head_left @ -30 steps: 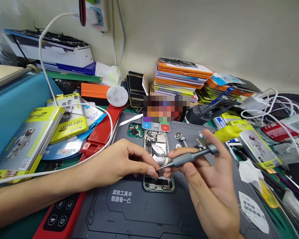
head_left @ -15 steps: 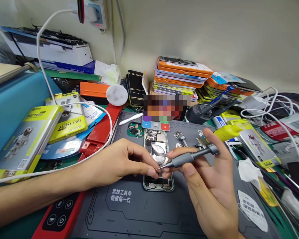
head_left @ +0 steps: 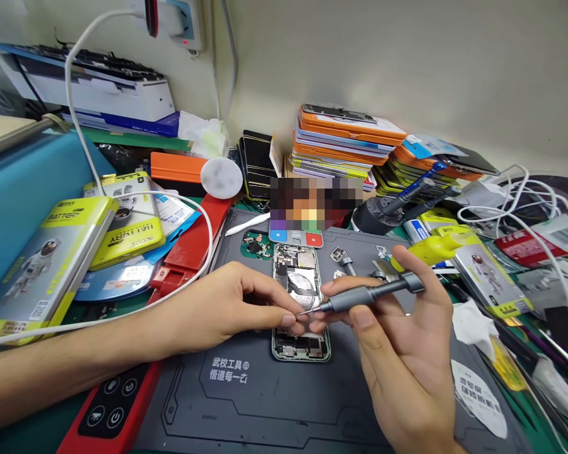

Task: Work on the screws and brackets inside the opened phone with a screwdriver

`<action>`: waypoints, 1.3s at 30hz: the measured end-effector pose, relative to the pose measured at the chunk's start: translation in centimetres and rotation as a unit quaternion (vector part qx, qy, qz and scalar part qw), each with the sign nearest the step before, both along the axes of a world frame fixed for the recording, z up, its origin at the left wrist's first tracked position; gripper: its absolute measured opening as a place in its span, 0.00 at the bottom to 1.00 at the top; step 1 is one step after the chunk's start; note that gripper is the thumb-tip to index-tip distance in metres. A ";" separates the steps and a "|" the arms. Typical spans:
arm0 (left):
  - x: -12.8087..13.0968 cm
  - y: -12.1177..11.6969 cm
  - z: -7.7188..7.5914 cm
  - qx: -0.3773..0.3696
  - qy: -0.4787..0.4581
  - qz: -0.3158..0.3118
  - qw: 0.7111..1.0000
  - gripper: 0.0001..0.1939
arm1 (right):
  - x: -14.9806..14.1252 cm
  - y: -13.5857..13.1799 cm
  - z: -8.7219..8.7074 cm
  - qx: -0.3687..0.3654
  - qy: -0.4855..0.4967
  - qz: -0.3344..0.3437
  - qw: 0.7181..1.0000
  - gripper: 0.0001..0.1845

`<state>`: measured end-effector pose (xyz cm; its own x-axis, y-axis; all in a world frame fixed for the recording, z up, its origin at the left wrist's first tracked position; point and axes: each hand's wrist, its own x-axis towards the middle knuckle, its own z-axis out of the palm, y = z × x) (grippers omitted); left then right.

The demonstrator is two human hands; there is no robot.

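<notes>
My right hand (head_left: 402,340) holds a grey precision screwdriver (head_left: 355,299), its thin tip pointing left. Thumb and fingers of my left hand (head_left: 250,309) are pinched together at that tip; whatever they hold, if anything, is too small or hidden to make out. Below both hands an opened phone (head_left: 303,350) lies on the grey mat, its inner parts exposed and its middle partly covered by my fingers. Just beyond the phone is a tray with coloured squares (head_left: 296,237), partly blurred out. A small green circuit board (head_left: 256,244) sits to the left of the phone's top.
The grey work mat (head_left: 265,410) spans the bench. Along its left runs a red device (head_left: 196,236) with touch buttons, crossed by a white cable (head_left: 211,243). Yellow battery boxes (head_left: 52,265) lie left; stacked cases (head_left: 343,142) stand behind. A yellow bottle (head_left: 426,249) and screwdriver holder (head_left: 376,216) are right.
My right hand and the screwdriver have shifted slightly right, and the tip sits a little higher. The left hand keeps its pinch in nearly the same place.
</notes>
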<state>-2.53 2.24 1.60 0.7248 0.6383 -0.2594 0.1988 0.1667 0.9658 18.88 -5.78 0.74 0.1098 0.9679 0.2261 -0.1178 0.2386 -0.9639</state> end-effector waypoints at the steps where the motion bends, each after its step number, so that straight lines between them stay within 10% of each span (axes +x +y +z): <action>1: 0.0 0.0 0.0 -0.001 0.000 0.002 1.000 0.09 | 0.0 0.0 0.0 -0.001 0.001 0.003 1.000 0.28; 39: -0.1 0.1 0.1 -0.014 -0.046 0.005 0.999 0.05 | 0.0 0.1 0.5 -0.015 0.019 0.017 1.000 0.24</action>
